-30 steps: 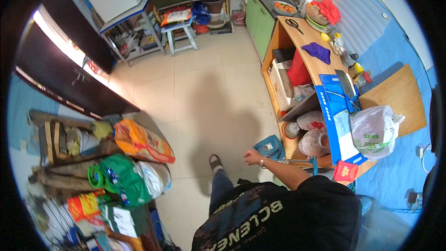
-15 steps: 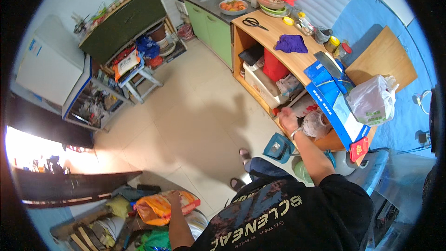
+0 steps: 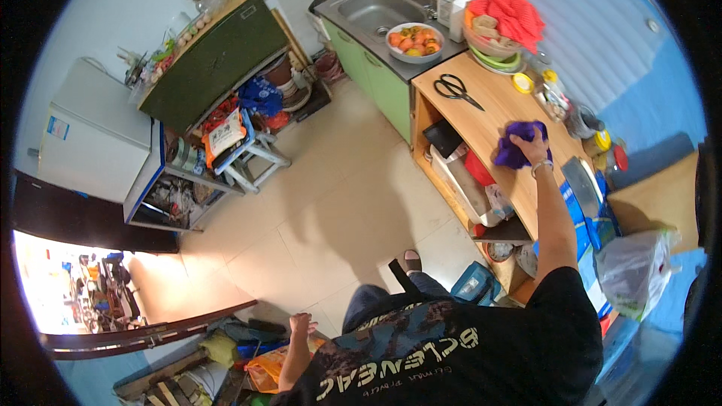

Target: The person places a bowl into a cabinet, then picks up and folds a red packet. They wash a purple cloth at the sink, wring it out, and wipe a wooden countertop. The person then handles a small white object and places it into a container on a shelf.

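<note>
The right hand [image 3: 532,150] is on the purple cloth [image 3: 508,153], with the fingers bent over the fabric. Whether they grip it or only press on it cannot be told. A bracelet [image 3: 542,168] encircles the right wrist. The left hand [image 3: 302,324] is at the lower left, well apart from the cloth, near the orange bag [image 3: 268,368]. Its fingers are partly curled; full closure cannot be determined.

The cloth lies bunched on the wooden top of the table [image 3: 496,89]. The scissors [image 3: 465,95] lie farther back on the same top, blades directed toward the cloth. The yellow lid [image 3: 523,83] lies near the wall side. The jars [image 3: 599,143] stand to the right of the cloth. The cleaver [image 3: 582,180] lies in front of them, toward the person. The plastic bag [image 3: 635,278] is at the near right.

Under the tabletop, the white bin [image 3: 460,189] occupies the shelf. The blue dustpan [image 3: 474,283] is on the floor beside the table.

Beyond the table's far end, the fruit bowl [image 3: 394,49] stands beside the sink [image 3: 368,11]. Across the floor, the stool [image 3: 263,164] supports a sack [image 3: 226,135]; the green cabinet [image 3: 222,53] stands behind it.
</note>
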{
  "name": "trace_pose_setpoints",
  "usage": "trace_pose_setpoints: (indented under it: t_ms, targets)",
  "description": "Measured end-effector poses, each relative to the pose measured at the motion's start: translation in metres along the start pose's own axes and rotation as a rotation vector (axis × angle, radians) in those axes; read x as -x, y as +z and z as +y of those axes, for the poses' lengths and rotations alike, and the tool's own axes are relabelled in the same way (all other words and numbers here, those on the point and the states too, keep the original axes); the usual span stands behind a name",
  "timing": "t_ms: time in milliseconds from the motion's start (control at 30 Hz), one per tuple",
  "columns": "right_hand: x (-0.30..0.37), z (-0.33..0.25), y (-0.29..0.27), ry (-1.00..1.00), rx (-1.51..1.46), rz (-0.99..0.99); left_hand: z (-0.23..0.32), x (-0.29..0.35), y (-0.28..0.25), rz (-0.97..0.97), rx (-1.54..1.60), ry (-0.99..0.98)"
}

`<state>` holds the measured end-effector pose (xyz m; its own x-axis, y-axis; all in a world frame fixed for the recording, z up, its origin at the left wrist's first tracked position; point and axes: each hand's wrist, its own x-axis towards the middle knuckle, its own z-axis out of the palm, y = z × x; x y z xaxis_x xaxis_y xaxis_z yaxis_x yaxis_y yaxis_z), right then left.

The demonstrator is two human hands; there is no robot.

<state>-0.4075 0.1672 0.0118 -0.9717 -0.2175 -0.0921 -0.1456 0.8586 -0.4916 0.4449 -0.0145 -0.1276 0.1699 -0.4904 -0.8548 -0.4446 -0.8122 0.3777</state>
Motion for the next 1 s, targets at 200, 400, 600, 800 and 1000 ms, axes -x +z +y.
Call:
trace_pose_setpoints:
  t_ms: [200,400,600,800,1000]
  targets:
    - [0.02,-0.016,0.005,-0.135,0.433,-0.03,0.074,-0.048,0.015,-0.046,-0.14,0.0]
    - [0.006,0.018,0.022,0.008,0.149,0.222,0.21,-0.134,0.081,-0.12,-0.163,0.03]
    - [-0.034,0.047,0.019,0.307,-0.562,0.565,0.398,-0.198,0.125,-0.223,-0.095,0.16]
    - [-0.04,-0.206,0.01,0.173,-0.927,0.327,0.618,-0.243,0.169,-0.327,-0.375,0.656]
    - [-0.104,-0.389,0.057,0.262,-1.114,0.096,0.827,-0.196,0.258,-0.368,-0.691,1.139]
